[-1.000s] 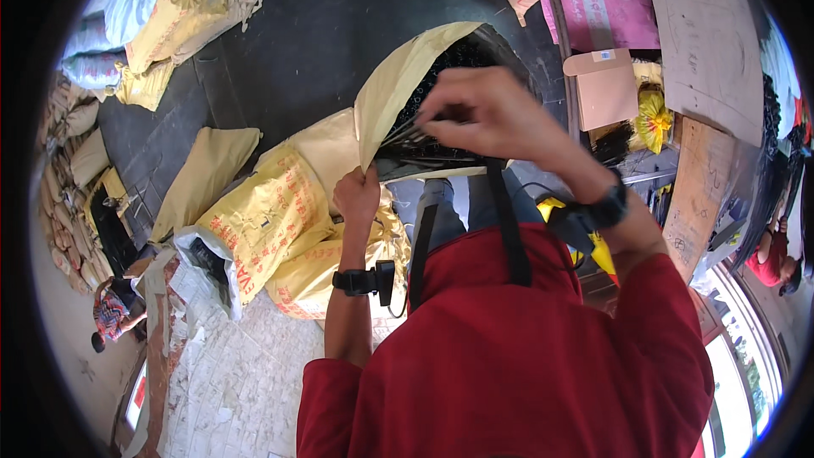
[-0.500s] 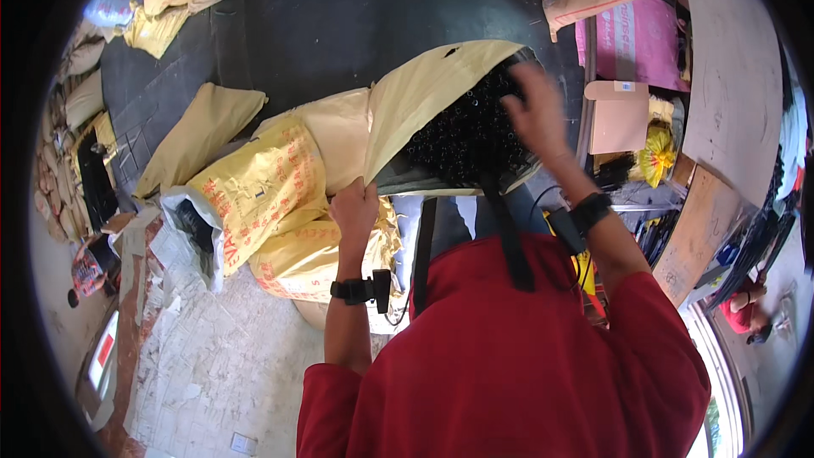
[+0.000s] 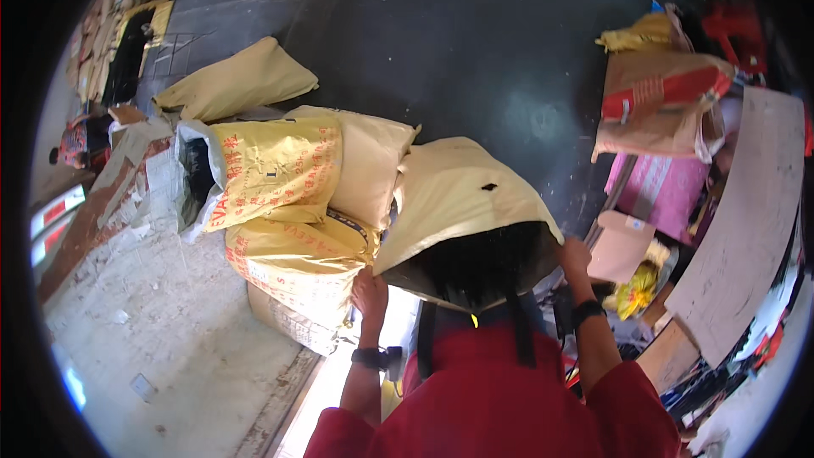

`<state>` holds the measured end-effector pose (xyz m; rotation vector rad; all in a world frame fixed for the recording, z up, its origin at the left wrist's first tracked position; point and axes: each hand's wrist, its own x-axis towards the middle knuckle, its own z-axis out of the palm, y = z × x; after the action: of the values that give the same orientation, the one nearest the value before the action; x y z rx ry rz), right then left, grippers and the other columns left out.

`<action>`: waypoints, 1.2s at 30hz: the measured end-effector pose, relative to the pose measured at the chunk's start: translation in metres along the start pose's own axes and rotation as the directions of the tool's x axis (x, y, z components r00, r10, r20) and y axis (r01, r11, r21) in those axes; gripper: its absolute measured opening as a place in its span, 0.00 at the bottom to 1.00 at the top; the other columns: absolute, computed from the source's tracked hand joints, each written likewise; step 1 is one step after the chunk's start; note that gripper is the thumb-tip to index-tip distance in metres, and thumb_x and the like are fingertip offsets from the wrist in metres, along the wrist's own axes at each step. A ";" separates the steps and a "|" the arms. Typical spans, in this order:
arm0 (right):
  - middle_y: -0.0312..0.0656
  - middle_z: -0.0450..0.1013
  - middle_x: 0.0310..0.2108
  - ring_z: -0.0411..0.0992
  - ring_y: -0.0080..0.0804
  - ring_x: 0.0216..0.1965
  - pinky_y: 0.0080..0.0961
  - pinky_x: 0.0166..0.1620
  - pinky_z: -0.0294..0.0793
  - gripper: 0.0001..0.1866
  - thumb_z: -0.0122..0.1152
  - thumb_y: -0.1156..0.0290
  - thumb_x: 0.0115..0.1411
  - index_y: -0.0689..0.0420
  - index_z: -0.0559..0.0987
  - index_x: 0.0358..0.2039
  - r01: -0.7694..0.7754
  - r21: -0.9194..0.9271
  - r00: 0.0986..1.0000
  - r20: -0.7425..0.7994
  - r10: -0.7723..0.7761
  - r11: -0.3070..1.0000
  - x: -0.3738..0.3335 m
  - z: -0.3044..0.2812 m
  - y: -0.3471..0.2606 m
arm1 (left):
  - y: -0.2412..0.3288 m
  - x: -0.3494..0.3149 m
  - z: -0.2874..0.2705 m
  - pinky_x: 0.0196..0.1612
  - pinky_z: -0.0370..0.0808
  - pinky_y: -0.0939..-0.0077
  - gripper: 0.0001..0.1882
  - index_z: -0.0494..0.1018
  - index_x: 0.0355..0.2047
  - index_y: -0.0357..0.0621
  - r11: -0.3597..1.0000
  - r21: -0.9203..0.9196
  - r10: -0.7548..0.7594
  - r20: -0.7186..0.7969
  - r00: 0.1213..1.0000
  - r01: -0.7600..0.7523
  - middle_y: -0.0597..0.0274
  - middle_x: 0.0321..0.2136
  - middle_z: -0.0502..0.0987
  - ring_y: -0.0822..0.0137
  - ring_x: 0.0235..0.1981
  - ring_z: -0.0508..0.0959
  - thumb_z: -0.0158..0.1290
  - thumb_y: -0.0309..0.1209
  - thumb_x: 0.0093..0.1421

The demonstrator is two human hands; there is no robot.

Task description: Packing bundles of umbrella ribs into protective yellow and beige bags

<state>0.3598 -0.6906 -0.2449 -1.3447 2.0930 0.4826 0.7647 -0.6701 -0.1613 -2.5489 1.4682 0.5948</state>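
A pale yellow woven sack (image 3: 462, 182) with a small hole in its top lies in front of me, its wide mouth facing my body. Dark contents (image 3: 479, 263) show inside, too shadowed to make out in detail. My left hand (image 3: 370, 293) is closed on the left corner of the sack's mouth. At the opposite corner, my right hand (image 3: 576, 258) grips the rim, and the cloth is stretched between the two. Left of this sack lie a plain tan sack (image 3: 366, 161) and yellow printed sacks (image 3: 284, 165), one with a dark opening.
A dark tabletop (image 3: 475, 59) spreads out ahead, with a tan sack (image 3: 246, 80) at its left. Brown-and-red paper sacks (image 3: 657, 102), a pink sack (image 3: 666, 187) and a cardboard piece (image 3: 619, 246) stand at the right, beside a long board (image 3: 742, 229). Another person (image 3: 80, 140) is far left.
My right hand has moved from the black pieces in the sack's mouth to its right rim and taken hold. The mouth now lies lower and nearer me. The view has shifted right.
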 end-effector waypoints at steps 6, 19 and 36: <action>0.55 0.70 0.20 0.70 0.53 0.24 0.43 0.29 0.70 0.17 0.54 0.59 0.49 0.62 0.74 0.17 0.245 0.030 0.966 -0.097 -0.242 0.969 -0.012 0.033 0.010 | 0.036 -0.027 0.025 0.25 0.68 0.56 0.10 0.69 0.21 0.43 0.940 -0.232 0.283 0.132 0.950 -0.248 0.53 0.21 0.70 0.48 0.24 0.72 0.48 0.37 0.51; 0.55 0.67 0.15 0.67 0.55 0.19 0.44 0.23 0.65 0.14 0.53 0.65 0.48 0.62 0.72 0.15 0.471 0.257 0.882 -0.164 -0.443 0.844 -0.102 -0.034 -0.042 | -0.069 -0.030 -0.042 0.17 0.64 0.61 0.11 0.63 0.13 0.36 0.806 -0.409 0.434 -0.084 0.897 -0.428 0.46 0.11 0.66 0.51 0.14 0.69 0.49 0.28 0.48; 0.46 0.72 0.28 0.71 0.47 0.33 0.40 0.35 0.69 0.11 0.51 0.64 0.49 0.53 0.75 0.32 0.255 0.075 0.873 -0.447 -0.196 0.964 -0.061 -0.001 -0.077 | -0.014 0.002 -0.008 0.41 0.65 0.58 0.27 0.58 0.49 0.46 0.683 0.413 0.691 -0.097 0.716 -0.603 0.51 0.49 0.58 0.56 0.50 0.62 0.51 0.32 0.47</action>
<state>0.4480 -0.6811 -0.2026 -1.7127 2.2212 -0.0693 0.7800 -0.6671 -0.1564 -1.8140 2.3537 0.0383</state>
